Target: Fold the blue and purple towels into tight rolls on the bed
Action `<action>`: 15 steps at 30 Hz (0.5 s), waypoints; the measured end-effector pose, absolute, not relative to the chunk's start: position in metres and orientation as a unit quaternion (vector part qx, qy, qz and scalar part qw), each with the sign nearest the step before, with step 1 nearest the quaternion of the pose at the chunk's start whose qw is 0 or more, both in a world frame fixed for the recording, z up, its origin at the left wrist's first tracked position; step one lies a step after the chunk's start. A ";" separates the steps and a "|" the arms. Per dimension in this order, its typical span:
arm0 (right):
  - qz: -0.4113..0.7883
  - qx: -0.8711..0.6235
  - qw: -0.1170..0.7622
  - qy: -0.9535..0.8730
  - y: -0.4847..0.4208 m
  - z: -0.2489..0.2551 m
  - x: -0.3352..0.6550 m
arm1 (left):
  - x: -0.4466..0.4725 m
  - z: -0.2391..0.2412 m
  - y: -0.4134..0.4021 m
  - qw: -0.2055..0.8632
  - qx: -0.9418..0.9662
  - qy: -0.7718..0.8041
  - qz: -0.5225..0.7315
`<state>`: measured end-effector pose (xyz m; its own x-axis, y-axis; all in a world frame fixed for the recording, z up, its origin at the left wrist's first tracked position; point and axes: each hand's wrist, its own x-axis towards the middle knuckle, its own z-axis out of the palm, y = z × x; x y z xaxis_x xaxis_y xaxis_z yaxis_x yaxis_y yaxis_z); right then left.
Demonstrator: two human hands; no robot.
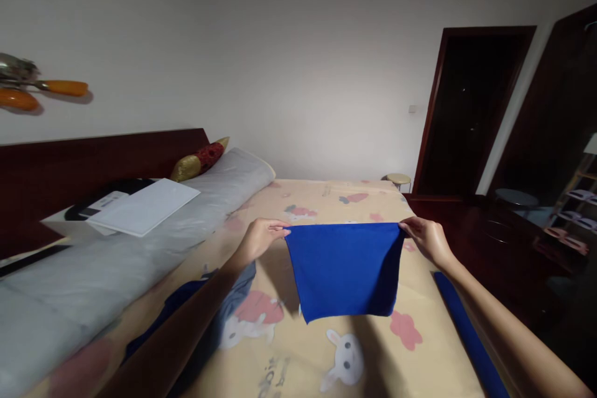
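A plain blue cloth [347,268] hangs stretched flat above the bed, its top edge pulled nearly straight. My left hand [267,239] pinches its upper left corner between thumb and fingers. The upper right corner is pinched by my right hand [425,237]. Its lower edge hangs over the patterned sheet [303,354]; whether it touches there I cannot tell. Beneath my left arm lies a heap of dark blue and grey-blue cloth [233,298], partly hidden. Another folded blue cloth [466,329] lies along the bed's right edge, partly behind my right forearm.
A rolled grey quilt [140,267] runs along the headboard [93,161], with a white flat box [147,205] on top and a red and gold pillow [200,160] behind. Right of the bed are a round stool [516,198], a shoe rack [576,217] and a dark door [471,118].
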<state>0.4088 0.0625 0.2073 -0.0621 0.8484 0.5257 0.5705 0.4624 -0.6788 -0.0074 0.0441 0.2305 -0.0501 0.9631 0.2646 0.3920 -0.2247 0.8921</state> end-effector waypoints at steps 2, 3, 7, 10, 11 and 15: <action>0.118 -0.505 0.442 -0.732 0.064 0.207 0.412 | -0.010 0.223 0.053 0.288 0.629 0.545 0.474; 0.109 -0.510 0.429 -0.738 0.065 0.206 0.414 | -0.011 0.220 0.057 0.282 0.634 0.545 0.470; 0.103 -0.528 0.395 -0.745 0.069 0.202 0.416 | -0.012 0.213 0.064 0.253 0.662 0.555 0.435; 0.116 -0.529 0.385 -0.747 0.072 0.197 0.417 | -0.012 0.213 0.064 0.235 0.685 0.562 0.400; 0.121 -0.530 0.380 -0.748 0.073 0.195 0.417 | -0.012 0.213 0.064 0.230 0.693 0.562 0.390; 0.122 -0.530 0.351 -0.762 0.078 0.189 0.421 | -0.015 0.213 0.062 0.219 0.723 0.552 0.352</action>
